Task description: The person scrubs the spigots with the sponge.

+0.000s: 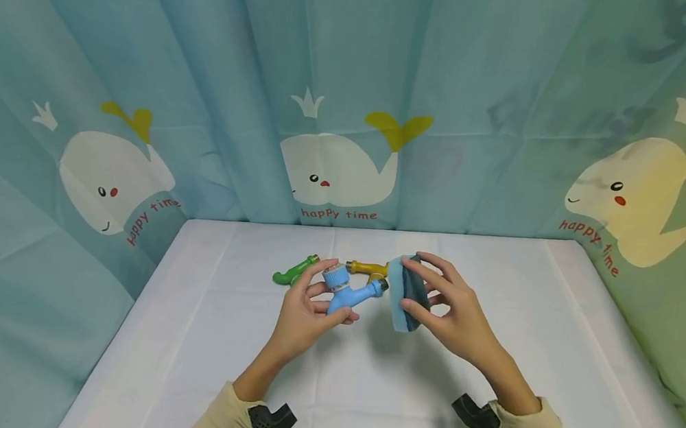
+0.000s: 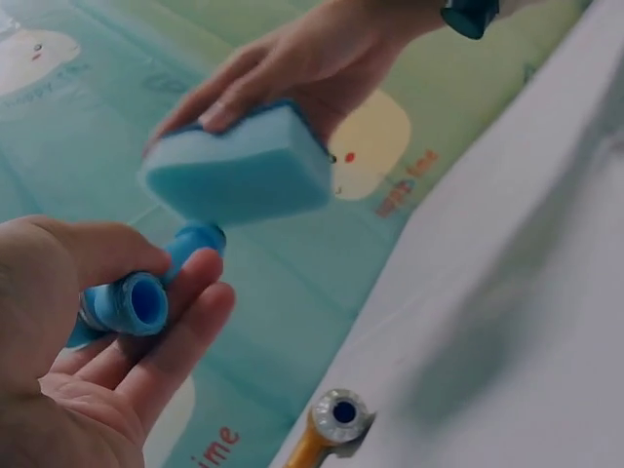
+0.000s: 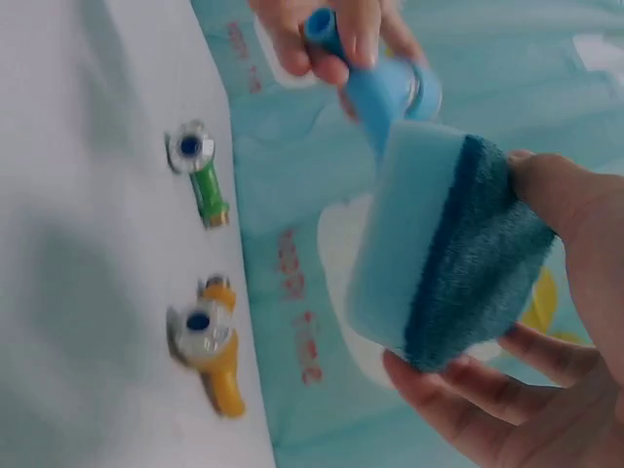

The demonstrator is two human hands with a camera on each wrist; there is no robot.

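Your left hand [image 1: 301,317] grips the blue tap [image 1: 343,300] — likely stiff, smooth; hold its body. Your right hand [image 1: 464,319] pinches the sponge [image 1: 397,302] — probably light, soft; take its edges.

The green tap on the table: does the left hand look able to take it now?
Probably not yet: the left hand holds the blue tap. The green tap lies just beyond that hand, so putting the blue one down would likely free the way.
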